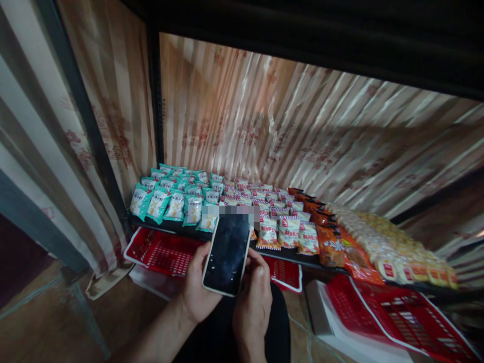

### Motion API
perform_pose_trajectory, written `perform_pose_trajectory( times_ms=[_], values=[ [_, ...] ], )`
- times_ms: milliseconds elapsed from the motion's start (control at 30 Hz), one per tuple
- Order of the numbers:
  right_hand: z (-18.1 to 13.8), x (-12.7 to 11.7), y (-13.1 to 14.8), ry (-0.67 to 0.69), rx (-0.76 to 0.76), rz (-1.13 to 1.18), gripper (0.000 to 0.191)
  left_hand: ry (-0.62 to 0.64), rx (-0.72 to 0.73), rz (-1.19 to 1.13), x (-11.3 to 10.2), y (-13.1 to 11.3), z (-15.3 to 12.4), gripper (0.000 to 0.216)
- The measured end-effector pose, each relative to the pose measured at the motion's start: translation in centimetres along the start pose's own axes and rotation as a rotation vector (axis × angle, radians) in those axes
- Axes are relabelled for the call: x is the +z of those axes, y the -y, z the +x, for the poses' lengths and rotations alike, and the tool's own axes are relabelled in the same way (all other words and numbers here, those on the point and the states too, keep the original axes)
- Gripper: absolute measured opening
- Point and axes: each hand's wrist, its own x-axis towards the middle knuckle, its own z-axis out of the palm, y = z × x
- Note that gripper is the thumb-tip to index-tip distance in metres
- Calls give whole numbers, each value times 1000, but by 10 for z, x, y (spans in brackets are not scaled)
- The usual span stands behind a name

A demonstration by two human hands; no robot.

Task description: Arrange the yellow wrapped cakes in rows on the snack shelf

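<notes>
I hold a smartphone [228, 253] with a dark screen in front of a low shelf. My left hand [197, 287] is wrapped round its left edge and back. My right hand [252, 302] grips its right side, fingers curled against the case. Behind the phone, the shelf [287, 254] carries rows of small snack packets: teal-and-white ones [166, 199] at the left, red-and-white ones [287, 229] in the middle, orange ones [333, 242] and pale yellow ones [393, 247] at the right.
Red plastic baskets lie under the shelf at the left [161, 249] and on the floor at the right [404, 317]. Striped wrapping paper [302, 121] lines the back wall and sides. A dark upper shelf [340, 35] overhangs. The wooden floor [49, 322] shows at lower left.
</notes>
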Motion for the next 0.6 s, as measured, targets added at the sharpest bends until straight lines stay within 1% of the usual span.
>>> perform_pose_trajectory(
  times_ms=[100, 300, 400, 500, 600],
  values=[
    [2, 0, -1, 34, 22, 27, 53, -6, 4, 4, 1, 0, -1, 39],
    [2, -1, -1, 5, -3, -23, 52, 6, 27, -7, -2, 3, -1, 38],
    [-1, -1, -1, 43, -35, 4, 55, 15, 24, -15, -5, 2, -1, 39],
    [-1, -1, -4, 70, -27, 43, 57, 22, 11, -28, -8, 0, -1, 42],
    [1, -3, -6, 22, -6, 107, 54, 49, -10, -30, -7, -3, -3, 44]
  ],
)
